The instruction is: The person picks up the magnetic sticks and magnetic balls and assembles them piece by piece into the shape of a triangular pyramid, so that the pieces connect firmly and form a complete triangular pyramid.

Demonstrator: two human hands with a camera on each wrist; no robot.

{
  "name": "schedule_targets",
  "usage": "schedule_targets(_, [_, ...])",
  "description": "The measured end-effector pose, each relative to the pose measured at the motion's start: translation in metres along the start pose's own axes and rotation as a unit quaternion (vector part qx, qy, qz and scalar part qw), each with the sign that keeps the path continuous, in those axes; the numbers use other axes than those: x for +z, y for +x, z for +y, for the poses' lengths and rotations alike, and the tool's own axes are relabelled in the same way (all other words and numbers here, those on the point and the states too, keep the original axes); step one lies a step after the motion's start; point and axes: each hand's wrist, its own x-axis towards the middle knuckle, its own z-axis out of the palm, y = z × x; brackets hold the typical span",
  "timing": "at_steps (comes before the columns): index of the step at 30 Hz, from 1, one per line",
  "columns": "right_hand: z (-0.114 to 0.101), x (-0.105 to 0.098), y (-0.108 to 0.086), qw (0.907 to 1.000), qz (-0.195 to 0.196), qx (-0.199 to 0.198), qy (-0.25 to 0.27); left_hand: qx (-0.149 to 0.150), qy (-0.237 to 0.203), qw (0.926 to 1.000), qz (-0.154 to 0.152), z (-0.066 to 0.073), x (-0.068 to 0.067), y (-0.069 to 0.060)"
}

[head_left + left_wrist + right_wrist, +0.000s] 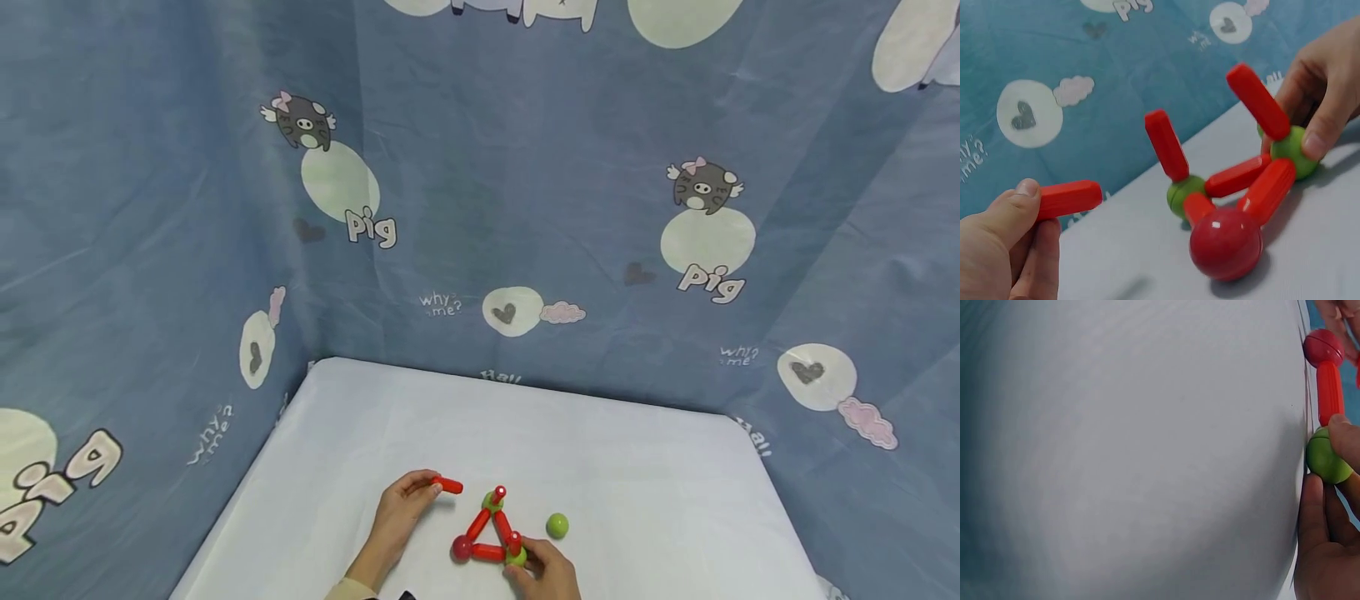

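My left hand (401, 510) pinches a loose red rod (1071, 199) between thumb and fingers, held off the table and apart from the rest. A triangle of red rods lies on the table, joined at its corners by balls. A dark red ball (1225, 244) forms the left corner. Another corner is a green ball (1186, 196) with a red rod (1167, 145) standing up from it. The thumb and fingers of my right hand (551, 570) grip the right corner's green ball (1327, 457), which also bears an upright red rod (1259, 101).
A loose green ball (557, 525) lies on the white tabletop (645, 475), to the right of the triangle. Behind and to the left of the table hangs a blue printed cloth (480, 167).
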Motion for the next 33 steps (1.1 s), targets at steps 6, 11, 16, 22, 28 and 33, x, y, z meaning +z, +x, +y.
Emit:
schedule_targets(6, [-0.001, -0.001, 0.001, 0.9998, -0.006, 0.02, 0.003, 0.012, -0.009, 0.9998, 0.016, 0.01, 0.002, -0.009])
schedule_targets(11, [0.0, 0.002, 0.0, 0.9997, 0.0, 0.026, 0.005, -0.002, -0.003, 0.9998, 0.021, 0.02, 0.004, -0.017])
schedule_targets(16, [0.001, 0.004, 0.0, 0.9998, 0.003, 0.02, 0.006, 0.0, 0.002, 0.9998, 0.021, 0.029, 0.006, -0.025])
schedule_targets(22, [0.0, 0.004, -0.001, 0.9996, 0.001, 0.027, 0.003, 0.05, 0.011, 0.9986, 0.01, 0.036, 0.01, -0.037])
schedule_targets(28, [0.0, 0.003, 0.0, 0.9995, 0.0, 0.029, 0.009, 0.154, 0.062, 0.9859, -0.017, 0.033, 0.015, -0.051])
schedule_targets(33, [0.0, 0.003, 0.001, 0.9995, -0.006, 0.029, 0.014, 0.193, 0.081, 0.9772, -0.035, 0.03, 0.019, -0.059])
